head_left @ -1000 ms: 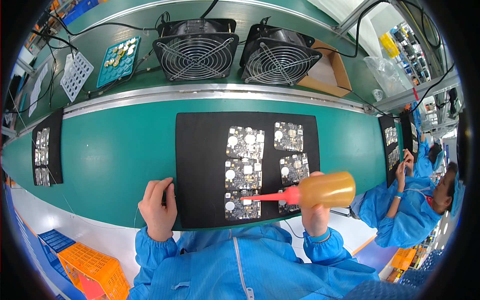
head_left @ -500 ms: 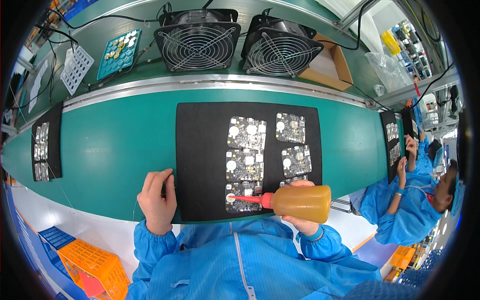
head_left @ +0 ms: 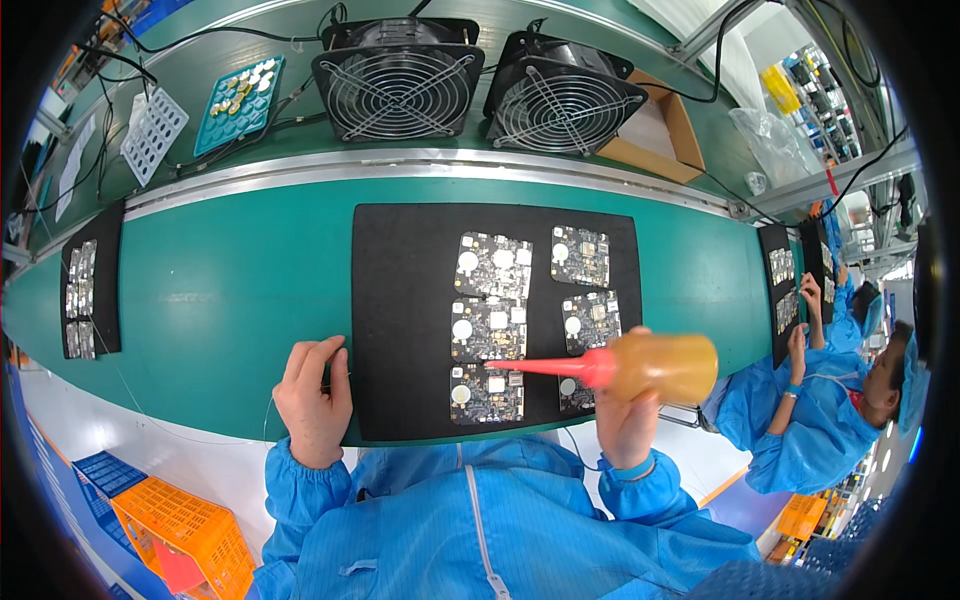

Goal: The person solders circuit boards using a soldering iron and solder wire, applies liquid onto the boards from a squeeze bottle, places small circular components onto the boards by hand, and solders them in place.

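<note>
My right hand is wrapped round a squeeze bottle of amber liquid, held tilted nearly flat. Its long red nozzle points left, the tip over the upper edge of the nearest circuit board in the left column. Whether the tip touches is unclear. More boards lie above it, a middle one and a far one, each with a round pale disc. A second column stands to the right, its nearest board partly covered by bottle and hand. Empty, my left hand rests beside the black mat, fingers loosely bent and thumb apart.
Two caged fans stand behind the metal rail, near a teal tray of round parts and a cardboard box. Another mat with boards lies far left. A co-worker sits at right; orange crate lower left.
My right hand has lifted the bottle up and to the right. The nozzle tip has left the nearest board's white disc and sits near that board's upper edge. My left hand stays put.
</note>
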A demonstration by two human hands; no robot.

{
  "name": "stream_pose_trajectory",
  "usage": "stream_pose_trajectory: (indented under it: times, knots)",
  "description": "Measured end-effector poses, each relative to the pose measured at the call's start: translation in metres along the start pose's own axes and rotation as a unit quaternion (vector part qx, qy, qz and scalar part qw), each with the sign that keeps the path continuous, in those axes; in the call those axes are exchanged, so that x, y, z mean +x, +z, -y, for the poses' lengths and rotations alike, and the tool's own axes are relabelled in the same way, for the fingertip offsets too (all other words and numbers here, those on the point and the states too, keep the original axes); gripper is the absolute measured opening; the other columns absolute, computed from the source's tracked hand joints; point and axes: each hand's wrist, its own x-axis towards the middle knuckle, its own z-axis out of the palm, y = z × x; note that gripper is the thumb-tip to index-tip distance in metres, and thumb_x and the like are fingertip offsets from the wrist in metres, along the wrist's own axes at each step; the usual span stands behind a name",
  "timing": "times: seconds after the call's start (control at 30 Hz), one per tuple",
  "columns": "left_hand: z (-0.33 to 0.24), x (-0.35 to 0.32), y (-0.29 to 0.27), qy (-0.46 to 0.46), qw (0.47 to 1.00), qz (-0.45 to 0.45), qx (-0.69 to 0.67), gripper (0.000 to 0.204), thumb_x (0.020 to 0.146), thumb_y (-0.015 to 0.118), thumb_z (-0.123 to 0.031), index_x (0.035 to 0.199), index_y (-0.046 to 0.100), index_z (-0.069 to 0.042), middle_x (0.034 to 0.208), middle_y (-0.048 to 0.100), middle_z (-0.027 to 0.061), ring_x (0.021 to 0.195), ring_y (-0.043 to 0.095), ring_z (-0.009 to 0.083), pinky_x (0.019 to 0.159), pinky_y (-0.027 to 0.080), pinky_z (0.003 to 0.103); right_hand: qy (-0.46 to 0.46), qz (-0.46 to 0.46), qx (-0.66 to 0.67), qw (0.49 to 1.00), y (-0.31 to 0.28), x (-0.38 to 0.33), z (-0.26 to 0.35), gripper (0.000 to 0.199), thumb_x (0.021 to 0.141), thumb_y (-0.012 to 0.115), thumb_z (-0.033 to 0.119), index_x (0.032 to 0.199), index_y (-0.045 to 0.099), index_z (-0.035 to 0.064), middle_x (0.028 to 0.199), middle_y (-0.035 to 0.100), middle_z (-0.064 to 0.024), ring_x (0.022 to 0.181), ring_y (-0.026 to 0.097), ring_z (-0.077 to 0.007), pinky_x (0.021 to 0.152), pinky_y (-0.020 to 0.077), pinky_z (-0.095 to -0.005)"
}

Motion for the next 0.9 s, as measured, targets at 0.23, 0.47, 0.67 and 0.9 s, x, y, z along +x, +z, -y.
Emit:
stream_pose_trajectory:
  times: [0.23, 0.47, 0.67, 0.9]
  knots:
    - [0.004, -0.001, 0.001, -0.011, 1.000, 0.001, -0.007, 0.010, 0.080, 0.064, 0.003, 0.089, 0.065, -0.002, 0.082, 0.062, 0.0088, 0.059, 0.061, 0.0206, 0.047, 0.045, 0.027, 0.001, 0.023, -0.097, 0.995, -0.006, 0.023, -0.012, 0.068, 0.081, 0.069, 0.040, 0.133, 0.038, 0.0086, 0.131, 0.041, -0.0063, 0.116, 0.049, -0.0238, 0.102, 0.0396, -0.0430]
    - [0.003, 0.003, 0.000, -0.011, 1.000, 0.000, -0.014, 0.009, 0.080, 0.064, 0.003, 0.088, 0.065, -0.001, 0.081, 0.061, 0.0091, 0.058, 0.060, 0.0210, 0.047, 0.045, 0.027, -0.031, 0.074, -0.230, 0.970, -0.009, 0.025, -0.023, 0.066, 0.070, 0.081, 0.013, 0.125, 0.047, 0.0019, 0.125, 0.047, -0.0110, 0.110, 0.053, -0.0228, 0.093, 0.0452, -0.0360]
    - [0.004, 0.003, 0.001, -0.013, 1.000, 0.004, -0.007, 0.009, 0.081, 0.064, 0.003, 0.089, 0.065, -0.001, 0.080, 0.061, 0.0091, 0.058, 0.060, 0.0209, 0.048, 0.045, 0.027, -0.071, 0.069, -0.292, 0.951, 0.001, 0.026, -0.022, 0.066, 0.069, 0.082, 0.017, 0.123, 0.047, 0.0025, 0.122, 0.049, -0.0110, 0.109, 0.053, -0.0213, 0.091, 0.0459, -0.0353]
    - [-0.003, 0.001, 0.001, -0.021, 1.000, 0.007, -0.004, 0.009, 0.081, 0.063, 0.003, 0.089, 0.065, -0.001, 0.080, 0.060, 0.0093, 0.056, 0.057, 0.0186, 0.046, 0.042, 0.026, 0.011, -0.083, 0.228, 0.970, -0.034, 0.031, 0.018, 0.057, 0.088, 0.062, 0.041, 0.129, 0.043, 0.0068, 0.121, 0.053, -0.0091, 0.109, 0.054, -0.0210, 0.089, 0.0480, -0.0327]
